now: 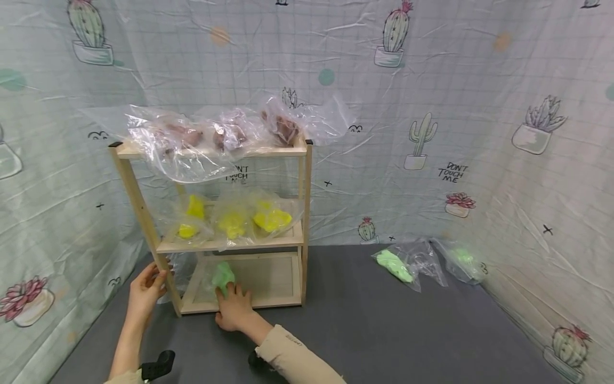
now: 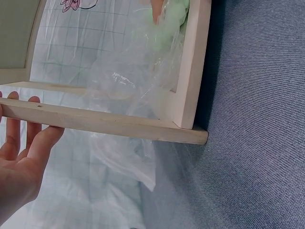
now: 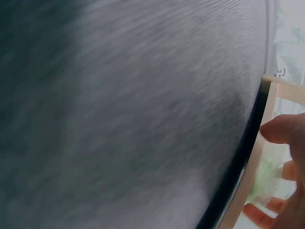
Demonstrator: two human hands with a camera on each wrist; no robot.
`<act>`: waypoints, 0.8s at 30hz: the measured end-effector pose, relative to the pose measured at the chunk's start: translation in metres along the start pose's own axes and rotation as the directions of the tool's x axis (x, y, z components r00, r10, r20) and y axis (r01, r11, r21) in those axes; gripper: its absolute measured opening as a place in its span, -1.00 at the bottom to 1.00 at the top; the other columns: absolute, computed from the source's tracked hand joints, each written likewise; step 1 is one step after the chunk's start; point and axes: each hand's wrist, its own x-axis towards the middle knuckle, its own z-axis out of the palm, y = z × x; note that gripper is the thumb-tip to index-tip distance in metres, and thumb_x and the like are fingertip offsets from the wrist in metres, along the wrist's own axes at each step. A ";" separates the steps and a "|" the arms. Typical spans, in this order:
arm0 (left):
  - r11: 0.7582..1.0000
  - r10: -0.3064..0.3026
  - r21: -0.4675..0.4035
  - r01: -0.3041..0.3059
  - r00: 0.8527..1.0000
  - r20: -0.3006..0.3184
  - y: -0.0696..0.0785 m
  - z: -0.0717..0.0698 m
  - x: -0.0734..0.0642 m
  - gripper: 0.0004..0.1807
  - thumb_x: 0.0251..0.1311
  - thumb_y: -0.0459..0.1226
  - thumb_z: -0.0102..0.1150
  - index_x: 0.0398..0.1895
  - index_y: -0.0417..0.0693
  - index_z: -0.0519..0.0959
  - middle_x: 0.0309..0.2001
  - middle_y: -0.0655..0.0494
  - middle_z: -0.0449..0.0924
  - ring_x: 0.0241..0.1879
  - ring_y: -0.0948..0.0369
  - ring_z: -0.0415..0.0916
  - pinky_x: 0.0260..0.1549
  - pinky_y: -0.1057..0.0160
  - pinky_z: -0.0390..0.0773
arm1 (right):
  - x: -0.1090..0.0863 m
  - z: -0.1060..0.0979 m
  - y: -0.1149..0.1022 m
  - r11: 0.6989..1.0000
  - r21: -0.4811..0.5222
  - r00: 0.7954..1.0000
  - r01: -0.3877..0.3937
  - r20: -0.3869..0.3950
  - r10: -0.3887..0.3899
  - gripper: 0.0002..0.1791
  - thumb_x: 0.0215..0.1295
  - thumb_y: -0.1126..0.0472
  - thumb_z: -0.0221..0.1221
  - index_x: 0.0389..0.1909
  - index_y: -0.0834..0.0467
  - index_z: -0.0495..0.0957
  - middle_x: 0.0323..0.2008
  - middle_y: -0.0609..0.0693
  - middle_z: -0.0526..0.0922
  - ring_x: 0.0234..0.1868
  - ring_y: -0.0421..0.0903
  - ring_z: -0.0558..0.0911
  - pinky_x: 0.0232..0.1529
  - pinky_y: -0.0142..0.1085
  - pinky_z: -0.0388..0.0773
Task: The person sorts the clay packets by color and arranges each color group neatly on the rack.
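Observation:
A small wooden three-tier shelf (image 1: 307, 224) stands on the grey surface. My left hand (image 1: 146, 285) grips its left front post (image 2: 95, 119), fingers wrapped round the wood. On the bottom tier, at the left, lies a clear plastic bag with a pale green item (image 1: 223, 274), its exact kind unclear. My right hand (image 1: 235, 309) reaches in at the front of that tier, its spread fingers at the green item's bag. In the right wrist view, the right thumb (image 3: 281, 129) is at the front rail. Part of the clear bag pokes out past the left post.
Bags with yellow items (image 1: 232, 224) sit on the middle tier. On the top tier lie bags with brownish items (image 1: 230, 133), their plastic overhanging the front. Two more bags with light green items (image 1: 394, 265) lie at the back right, near the patterned curtain (image 1: 345, 202).

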 end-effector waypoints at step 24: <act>0.999 -0.014 0.035 0.014 1.000 -0.006 0.002 0.001 -0.001 -0.54 0.24 -0.02 -0.11 0.22 0.21 0.29 -0.07 0.32 0.44 -0.20 0.59 0.43 -0.47 0.52 0.47 | -0.089 -0.050 0.122 0.844 0.049 0.728 0.534 -0.535 -0.429 -0.76 0.22 0.22 0.05 -0.10 -0.01 0.52 -0.16 -0.13 0.52 -0.22 -0.24 0.40 -0.21 -0.49 0.33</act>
